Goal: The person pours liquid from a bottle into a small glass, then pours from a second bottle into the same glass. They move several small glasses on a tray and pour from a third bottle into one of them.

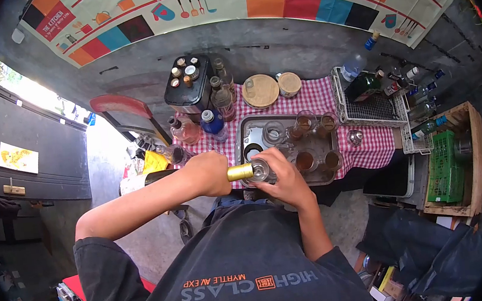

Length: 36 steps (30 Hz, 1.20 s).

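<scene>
While the bottle lies tipped sideways over the tray edge, entries as seen:
Left hand [209, 174]: wrapped tight around the gold-foil neck of the dark bottle [156, 179].
Right hand [282, 177]: fingers closed on a small glass [259, 169] at the bottle mouth.
Bottle position: near-horizontal, just before the metal tray [243, 128].
Tray contents: several glasses, some with brown liquid [305, 160].
Surface: red checked cloth [317, 96].

bottle [156, 179]: dark glass, gold foil neck, white label | pose: near horizontal, neck toward small glass | small glass [259, 170]: clear, tilted, touching bottle mouth | location: above near edge of metal tray [243, 132]
</scene>
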Available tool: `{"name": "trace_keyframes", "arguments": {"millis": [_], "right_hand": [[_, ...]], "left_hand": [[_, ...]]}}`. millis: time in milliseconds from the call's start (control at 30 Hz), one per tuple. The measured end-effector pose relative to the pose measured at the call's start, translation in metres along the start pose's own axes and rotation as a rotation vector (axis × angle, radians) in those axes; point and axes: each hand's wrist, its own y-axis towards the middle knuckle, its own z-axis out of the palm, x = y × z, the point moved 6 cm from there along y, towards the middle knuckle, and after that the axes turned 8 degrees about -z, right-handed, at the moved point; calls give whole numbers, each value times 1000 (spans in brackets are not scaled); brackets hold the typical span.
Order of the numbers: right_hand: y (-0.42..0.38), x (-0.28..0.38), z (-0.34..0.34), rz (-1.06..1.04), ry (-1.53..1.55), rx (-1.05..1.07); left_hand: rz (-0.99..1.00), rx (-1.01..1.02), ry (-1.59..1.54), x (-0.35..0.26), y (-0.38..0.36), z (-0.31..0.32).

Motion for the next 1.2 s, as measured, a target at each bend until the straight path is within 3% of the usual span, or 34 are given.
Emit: {"name": "trace_keyframes", "arguments": {"millis": [700,1200], "right_hand": [[-1,-5,-5,5,-15,-13],[0,-2,-12,6,-11,-20]], "left_hand": [[44,-72,-22,-5,5,-3],[-6,-9,21,-12,6,-6]]}}
